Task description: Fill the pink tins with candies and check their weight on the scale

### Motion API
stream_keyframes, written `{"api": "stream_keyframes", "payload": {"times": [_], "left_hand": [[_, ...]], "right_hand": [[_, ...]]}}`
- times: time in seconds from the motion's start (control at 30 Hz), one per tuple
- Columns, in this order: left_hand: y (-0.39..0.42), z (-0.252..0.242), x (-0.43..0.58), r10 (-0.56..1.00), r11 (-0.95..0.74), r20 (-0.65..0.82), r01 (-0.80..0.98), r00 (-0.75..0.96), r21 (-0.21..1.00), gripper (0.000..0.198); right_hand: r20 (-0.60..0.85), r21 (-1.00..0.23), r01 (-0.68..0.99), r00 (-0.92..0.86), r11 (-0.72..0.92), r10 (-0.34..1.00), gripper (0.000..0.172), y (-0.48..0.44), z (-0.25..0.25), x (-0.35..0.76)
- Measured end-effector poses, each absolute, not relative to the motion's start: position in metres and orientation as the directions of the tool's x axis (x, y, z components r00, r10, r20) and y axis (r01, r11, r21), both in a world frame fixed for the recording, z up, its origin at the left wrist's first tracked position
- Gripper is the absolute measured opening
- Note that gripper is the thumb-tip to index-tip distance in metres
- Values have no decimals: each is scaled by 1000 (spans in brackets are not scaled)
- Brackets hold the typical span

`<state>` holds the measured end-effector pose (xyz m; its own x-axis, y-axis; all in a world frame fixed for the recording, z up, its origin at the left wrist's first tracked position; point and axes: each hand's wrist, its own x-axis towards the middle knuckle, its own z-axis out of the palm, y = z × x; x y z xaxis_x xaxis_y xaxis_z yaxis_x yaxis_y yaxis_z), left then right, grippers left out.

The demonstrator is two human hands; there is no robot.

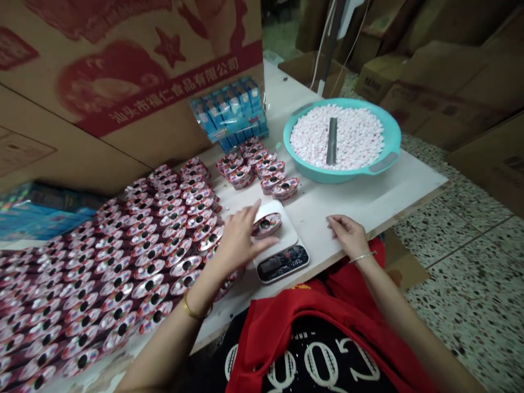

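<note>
On the white digital scale [282,232] sits a small oval candy box [268,224] with a dark round hole in its top. My left hand [237,237] is at the box's left end, thumb and forefinger spread on either side of it; whether they touch it is hard to see. My right hand [350,234] rests by the table's front edge, right of the scale, its fingers loosely bent and nothing visible in them. Behind the scale stand several more oval boxes [285,188]. Farther right, a turquoise basin [347,176] holds small pale candies [356,134] with a grey metal scoop [332,142] among them.
Rows of matching oval boxes [149,270] cover the table's left side. A plastic-wrapped pack of blue boxes [235,112] stands before a large printed carton [135,71]. More blue packs [49,213] lie far left. Cartons [442,82] are stacked beyond the speckled floor [470,213].
</note>
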<state>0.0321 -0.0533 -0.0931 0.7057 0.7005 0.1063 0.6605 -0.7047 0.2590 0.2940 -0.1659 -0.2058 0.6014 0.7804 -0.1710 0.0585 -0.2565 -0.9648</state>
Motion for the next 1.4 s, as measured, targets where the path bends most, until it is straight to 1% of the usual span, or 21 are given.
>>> {"api": "stream_keyframes", "payload": {"times": [0.03,0.1,0.17,0.27,0.37,0.43,0.5,0.6,0.67,0.7,0.77,0.83,0.9,0.97,1.0,1.07,1.17,1.27,1.33,1.4], "left_hand": [[-54,-95,36,670,-731,76,638,739,241,55],[-46,-98,40,649,-749,36,630,760,205,43],[-26,-100,42,698,-712,57,684,714,161,34],[15,-103,46,762,-647,121,756,636,98,33],[47,-110,53,768,-638,121,768,629,53,33],[56,-111,54,777,-624,129,780,616,41,37],[53,-103,46,791,-604,174,794,587,66,37],[24,-74,15,763,-645,193,747,616,164,25],[-9,-55,-13,700,-711,131,668,702,218,18],[-29,-49,-27,665,-740,94,635,741,223,16],[-70,-51,-53,622,-774,35,607,782,180,16],[-107,-68,-72,622,-780,7,618,783,99,18],[-136,-90,-83,675,-738,26,675,738,8,16],[-153,-107,-88,736,-673,69,739,674,-40,11],[-158,-112,-88,756,-648,88,761,648,-38,10],[-160,-110,-86,775,-625,125,780,619,12,8],[-149,-88,-73,756,-654,181,740,629,161,7],[-124,-69,-46,711,-703,258,647,655,296,8],[-105,-68,-21,663,-748,308,585,682,314,7],[-87,-76,4,604,-796,326,533,727,285,7]], "right_hand": [[-176,-965,50,600,-256,780,45,-165,-205,293],[-182,-967,37,598,-254,781,45,-164,-204,293],[-187,-967,29,593,-254,783,43,-163,-204,293],[-181,-966,43,591,-255,786,41,-163,-205,293],[-171,-961,72,601,-266,781,39,-163,-208,293],[-169,-959,81,605,-271,778,40,-165,-209,293],[-164,-959,86,605,-269,779,40,-166,-209,294],[-155,-960,93,609,-264,778,39,-168,-209,295],[-157,-959,93,616,-269,772,37,-168,-209,296],[-160,-957,92,619,-274,769,36,-167,-209,296],[-166,-954,94,623,-284,764,35,-165,-209,295],[-161,-953,106,620,-285,768,34,-163,-209,294],[-145,-953,124,610,-275,779,34,-162,-209,293],[-128,-955,140,600,-261,790,35,-163,-210,293],[-121,-956,144,596,-255,794,35,-163,-211,293],[-116,-958,146,585,-245,803,37,-164,-212,294],[-122,-961,138,567,-240,815,38,-166,-215,295],[-121,-961,140,569,-240,814,39,-166,-219,295],[-120,-961,139,570,-240,813,41,-165,-220,295],[-123,-962,136,563,-238,818,43,-165,-222,295]]}}
